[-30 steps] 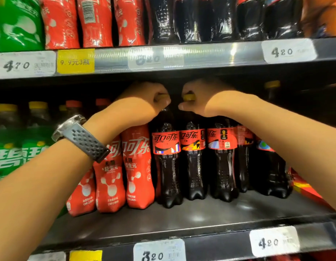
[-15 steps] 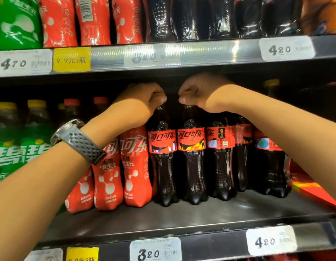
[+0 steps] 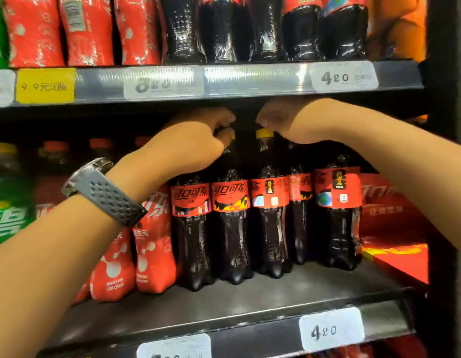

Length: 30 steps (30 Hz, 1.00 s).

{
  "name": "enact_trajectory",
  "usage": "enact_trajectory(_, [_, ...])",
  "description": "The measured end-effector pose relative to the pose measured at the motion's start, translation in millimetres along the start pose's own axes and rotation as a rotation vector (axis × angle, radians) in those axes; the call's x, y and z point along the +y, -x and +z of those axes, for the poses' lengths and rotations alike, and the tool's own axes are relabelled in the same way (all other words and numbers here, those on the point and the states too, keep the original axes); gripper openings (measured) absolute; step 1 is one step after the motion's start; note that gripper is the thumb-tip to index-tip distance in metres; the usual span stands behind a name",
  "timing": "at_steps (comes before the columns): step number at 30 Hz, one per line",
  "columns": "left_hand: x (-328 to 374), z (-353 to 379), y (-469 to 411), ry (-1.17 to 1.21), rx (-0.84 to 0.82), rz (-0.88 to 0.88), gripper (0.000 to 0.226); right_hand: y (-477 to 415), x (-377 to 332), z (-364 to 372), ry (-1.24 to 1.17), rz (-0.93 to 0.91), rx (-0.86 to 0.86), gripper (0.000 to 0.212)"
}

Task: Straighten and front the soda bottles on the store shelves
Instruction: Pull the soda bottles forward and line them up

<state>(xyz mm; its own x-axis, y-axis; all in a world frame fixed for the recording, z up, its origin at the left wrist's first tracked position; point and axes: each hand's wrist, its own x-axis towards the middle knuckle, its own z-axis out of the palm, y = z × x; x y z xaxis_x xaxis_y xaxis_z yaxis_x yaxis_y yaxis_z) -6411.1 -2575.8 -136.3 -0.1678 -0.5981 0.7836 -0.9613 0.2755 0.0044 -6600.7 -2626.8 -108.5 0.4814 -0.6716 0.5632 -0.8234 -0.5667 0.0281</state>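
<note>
Yellow caps show under our curled fingers. Our left hand grips the top of one cola bottle; our right hand holds its neighbour at the cap. Both bottles stand upright and touching in the row on the shelf, with red bottles just to the left.
</note>
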Motion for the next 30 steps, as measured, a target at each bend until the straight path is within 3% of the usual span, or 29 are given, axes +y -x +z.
enact_trajectory(5, [35,18,-22,0.027,-0.099,0.060,0.043,8,26,1,0.135,0.033,0.000,0.031])
enact_trajectory(10, [51,32,-38,-0.031,-0.197,0.027,0.036,3,40,10,0.213,0.054,0.042,0.046])
enact_trajectory(16, [52,35,-37,-0.061,-0.206,0.001,0.032,-8,41,18,0.267,0.018,0.007,0.051])
enact_trajectory(22, [54,37,-31,-0.114,-0.183,-0.045,0.026,-11,44,21,0.216,0.026,0.080,0.053])
enact_trajectory(30, [57,38,-34,-0.103,-0.172,-0.104,0.022,-10,48,10,0.163,-0.013,-0.013,0.030])
